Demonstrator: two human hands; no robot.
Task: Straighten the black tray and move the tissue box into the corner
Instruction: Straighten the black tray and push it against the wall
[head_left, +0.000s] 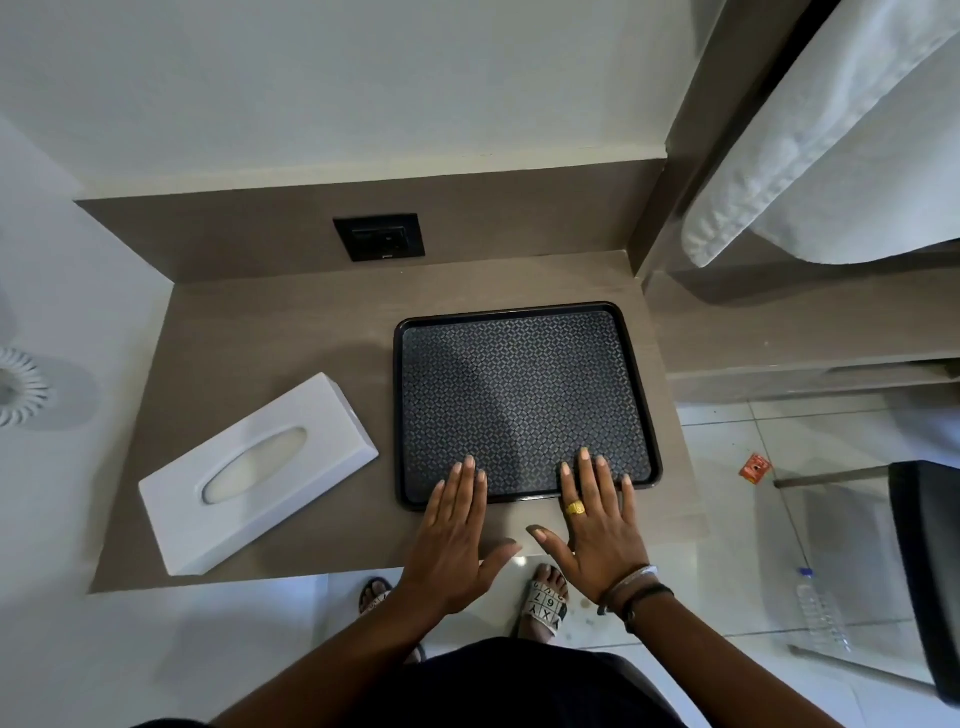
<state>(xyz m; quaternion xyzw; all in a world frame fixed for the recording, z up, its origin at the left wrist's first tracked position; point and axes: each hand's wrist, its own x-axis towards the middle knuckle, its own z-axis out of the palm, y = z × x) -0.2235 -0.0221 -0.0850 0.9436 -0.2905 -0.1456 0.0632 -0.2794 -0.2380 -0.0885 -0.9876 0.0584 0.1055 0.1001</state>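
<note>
A black tray (524, 312) with a patterned mat lies on the right part of the brown wooden shelf (270, 332), its edges roughly parallel to the shelf's front. My left hand (457, 540) and my right hand (597, 525) are both flat with fingers spread, the fingertips resting over the tray's near rim. Neither holds anything. A white tissue box (260, 473) lies to the left of the tray, turned at an angle, near the shelf's front left edge and apart from both hands.
A black wall socket (379, 236) sits in the shelf's back panel. White walls close the left and back. A white towel (831, 145) hangs at the upper right. On the tiled floor to the right are a plastic bottle (823, 613), a black chair (930, 571) and a small orange wrapper (755, 467).
</note>
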